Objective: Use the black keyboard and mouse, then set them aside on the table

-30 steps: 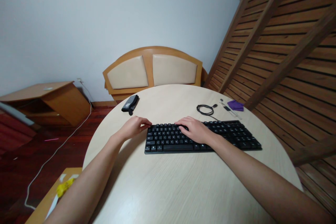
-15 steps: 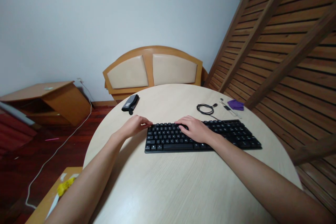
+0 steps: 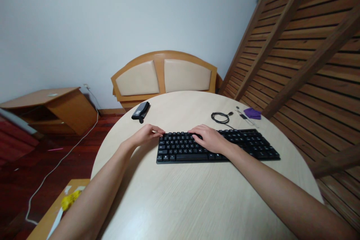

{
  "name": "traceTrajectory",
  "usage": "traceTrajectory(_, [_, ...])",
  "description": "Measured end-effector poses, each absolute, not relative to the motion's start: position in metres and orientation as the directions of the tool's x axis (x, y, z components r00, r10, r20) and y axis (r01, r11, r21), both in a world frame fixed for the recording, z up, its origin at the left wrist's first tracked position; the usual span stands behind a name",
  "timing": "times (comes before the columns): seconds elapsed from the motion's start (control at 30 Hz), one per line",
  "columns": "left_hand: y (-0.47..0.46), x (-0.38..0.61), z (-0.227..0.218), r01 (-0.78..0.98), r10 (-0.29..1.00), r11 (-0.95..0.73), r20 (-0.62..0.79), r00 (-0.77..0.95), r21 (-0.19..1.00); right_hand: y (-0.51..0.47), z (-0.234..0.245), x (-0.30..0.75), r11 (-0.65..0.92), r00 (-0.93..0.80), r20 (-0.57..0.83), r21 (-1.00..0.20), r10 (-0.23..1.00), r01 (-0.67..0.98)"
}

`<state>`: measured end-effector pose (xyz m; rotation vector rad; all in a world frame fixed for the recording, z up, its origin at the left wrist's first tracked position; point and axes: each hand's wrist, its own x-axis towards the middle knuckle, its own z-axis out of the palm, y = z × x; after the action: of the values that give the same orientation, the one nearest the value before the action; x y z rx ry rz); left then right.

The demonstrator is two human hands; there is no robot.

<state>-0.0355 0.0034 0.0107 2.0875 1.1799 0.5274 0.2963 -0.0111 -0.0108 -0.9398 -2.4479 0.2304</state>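
A black keyboard (image 3: pixel 247 144) lies across the middle of a round pale wooden table (image 3: pixel 197 195). My right hand (image 3: pixel 209 138) rests flat on the keys left of the keyboard's centre, fingers stretched out. My left hand (image 3: pixel 146 135) sits on the table at the keyboard's far left corner, fingers curled loosely with the tips touching that corner. Neither hand holds anything that I can make out.
A coiled black cable (image 3: pixel 221 117), a small adapter and a purple cloth (image 3: pixel 252 112) lie beyond the keyboard at the right. A dark folded pouch (image 3: pixel 140 111) lies at the table's far left edge. A wooden headboard (image 3: pixel 164 75), a slatted frame (image 3: pixel 303 56) and a low cabinet (image 3: pixel 56 107) stand around.
Both hands stay where they were on the keyboard. The view has shifted slightly, so everything sits a little to the right.
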Motion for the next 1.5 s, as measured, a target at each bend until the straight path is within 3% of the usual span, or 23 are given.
traceTrajectory(0.57, [0.005,-0.038,0.013,0.607,0.866,-0.332,-0.022,0.500,0.722,-0.011,-0.011,0.296,0.747,-0.629,0.403,-0.339,0.665,0.572])
traceTrajectory(0.77, [0.009,-0.039,0.002,0.537,0.882,-0.231,-0.059,0.468,0.812,-0.011,-0.012,0.296,0.750,-0.628,0.409,-0.342,0.661,0.566])
traceTrajectory(1.13, [0.002,-0.038,-0.007,0.535,0.896,-0.316,0.061,0.440,0.784,-0.011,-0.010,0.297,0.748,-0.635,0.395,-0.336,0.664,0.573])
traceTrajectory(1.23, [0.011,-0.043,-0.015,0.609,0.932,-0.337,0.163,0.323,0.718,-0.012,-0.010,0.296,0.759,-0.638,0.413,-0.329,0.651,0.562])
traceTrajectory(1.33, [0.025,-0.055,-0.026,0.765,0.917,-0.363,0.350,0.192,0.532,-0.012,-0.010,0.296,0.773,-0.639,0.438,-0.304,0.632,0.557])
traceTrajectory(1.5, [0.043,-0.078,-0.041,0.919,0.909,-0.203,0.414,0.049,0.337,-0.015,-0.004,0.298,0.783,-0.655,0.443,-0.220,0.612,0.582])
